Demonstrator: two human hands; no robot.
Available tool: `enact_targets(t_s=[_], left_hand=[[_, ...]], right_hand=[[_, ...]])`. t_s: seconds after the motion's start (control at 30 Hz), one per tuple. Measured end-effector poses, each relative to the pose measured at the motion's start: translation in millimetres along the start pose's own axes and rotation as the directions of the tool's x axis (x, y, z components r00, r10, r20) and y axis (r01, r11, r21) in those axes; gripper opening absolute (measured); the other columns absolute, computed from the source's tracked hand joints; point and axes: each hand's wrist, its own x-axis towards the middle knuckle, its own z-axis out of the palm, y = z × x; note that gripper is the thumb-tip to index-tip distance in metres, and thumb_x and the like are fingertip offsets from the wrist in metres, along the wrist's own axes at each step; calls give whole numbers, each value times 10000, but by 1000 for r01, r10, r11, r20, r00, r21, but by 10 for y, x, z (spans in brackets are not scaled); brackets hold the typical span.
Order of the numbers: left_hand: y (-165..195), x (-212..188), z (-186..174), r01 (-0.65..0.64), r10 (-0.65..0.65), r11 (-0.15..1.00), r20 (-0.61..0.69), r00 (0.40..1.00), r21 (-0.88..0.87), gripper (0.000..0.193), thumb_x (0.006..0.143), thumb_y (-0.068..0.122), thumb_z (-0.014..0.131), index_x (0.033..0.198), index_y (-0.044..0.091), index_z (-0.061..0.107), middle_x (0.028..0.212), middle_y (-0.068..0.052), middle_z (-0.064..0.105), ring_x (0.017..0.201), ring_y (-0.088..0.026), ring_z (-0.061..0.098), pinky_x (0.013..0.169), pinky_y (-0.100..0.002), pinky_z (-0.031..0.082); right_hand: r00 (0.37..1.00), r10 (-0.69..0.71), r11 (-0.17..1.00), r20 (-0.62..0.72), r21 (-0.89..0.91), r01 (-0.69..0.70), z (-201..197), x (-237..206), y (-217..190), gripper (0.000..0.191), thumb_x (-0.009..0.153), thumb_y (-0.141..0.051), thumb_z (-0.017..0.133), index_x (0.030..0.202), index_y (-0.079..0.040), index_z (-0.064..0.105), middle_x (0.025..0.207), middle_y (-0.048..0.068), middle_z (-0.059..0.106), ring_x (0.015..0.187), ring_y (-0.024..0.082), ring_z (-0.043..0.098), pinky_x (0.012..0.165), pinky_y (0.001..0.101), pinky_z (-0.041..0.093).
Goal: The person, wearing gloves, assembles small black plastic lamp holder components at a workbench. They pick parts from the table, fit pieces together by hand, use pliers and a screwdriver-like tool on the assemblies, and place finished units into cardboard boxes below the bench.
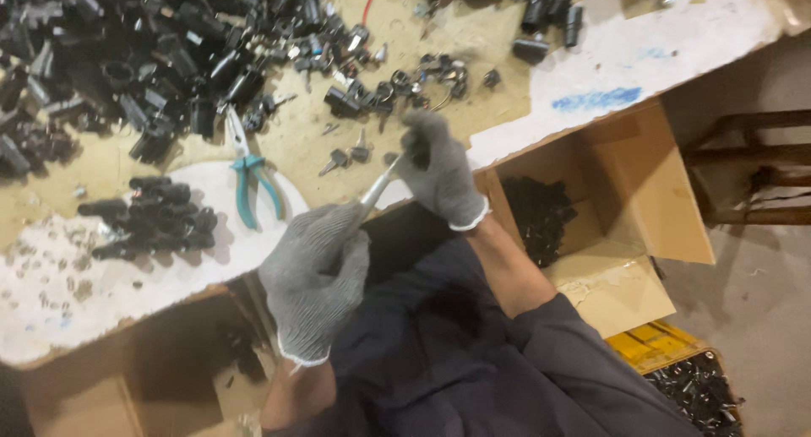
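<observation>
Grey knitted gloves cover both hands, which meet just over the near edge of the tabletop (591,74). The left hand (317,272) has its grip pressed together around the handle end of a slim metal tool (376,188), whose bright shaft runs up and away from the fist toward the other hand. The right hand (439,171) has its grip curled shut on a small dark part (416,154) just at the tool's tip; the part is mostly hidden by the glove, so its shape cannot be told.

Just beyond the right grip, small keys (346,157) lie loose on the tabletop. Further beyond them is a scatter of small black and metal pieces (397,86). Beyond and to the outer side of the left grip lie teal-handled pliers (253,179), and past them a short row of black cylinders (156,217). A large heap of black parts (127,57) fills the far corner on that side.

Below the right grip, against the tabletop's edge, stands an open cardboard box (625,192) with dark parts (536,213) in its bottom. Nearer the person than that box, a yellow crate (650,344) holds more dark pieces. Another cardboard box (101,395) sits in shadow below the left grip.
</observation>
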Motion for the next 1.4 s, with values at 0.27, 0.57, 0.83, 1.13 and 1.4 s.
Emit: enact_targets(t_s=[0.27,0.57,0.83,1.13,1.4], left_hand=[[-24,51,44,-188,180,956,57,982,226,307,890,42,731,1191,99,725,1115,-76,740,858,-233,742,737,-330,588],[-45,157,243,-259,173,867,231,957,425,309,845,134,705,1153,115,706,946,-57,680,659,-244,675,559,-380,531],[-68,75,412,-244,154,830,215,964,502,333,873,181,700,1186,67,696,819,-74,626,647,-248,664,510,-398,524],[-53,54,446,-256,140,804,248,959,537,376,867,154,682,1226,45,679,775,-81,612,677,-252,666,516,-385,535],[51,79,416,-342,182,630,295,938,697,305,915,126,649,1209,51,679,795,-49,624,634,-180,658,454,-330,507]], right_hand=[[999,-23,989,48,149,16,0,81,-19,519,986,65,694,1409,-114,452,963,8,639,772,96,621,673,243,539],[989,-125,992,75,-11,126,25,70,-7,498,931,18,817,1320,-107,534,894,36,626,800,133,644,707,286,541],[995,-87,996,52,-11,88,60,49,-25,485,918,19,831,1293,-100,549,867,29,612,780,119,622,699,277,529],[992,-113,994,56,-3,114,88,48,24,467,957,6,820,1304,-112,531,897,11,614,807,102,621,696,253,530],[995,-83,997,47,-1,83,106,11,45,436,976,8,792,1298,-132,534,927,18,629,849,100,644,692,253,550]])
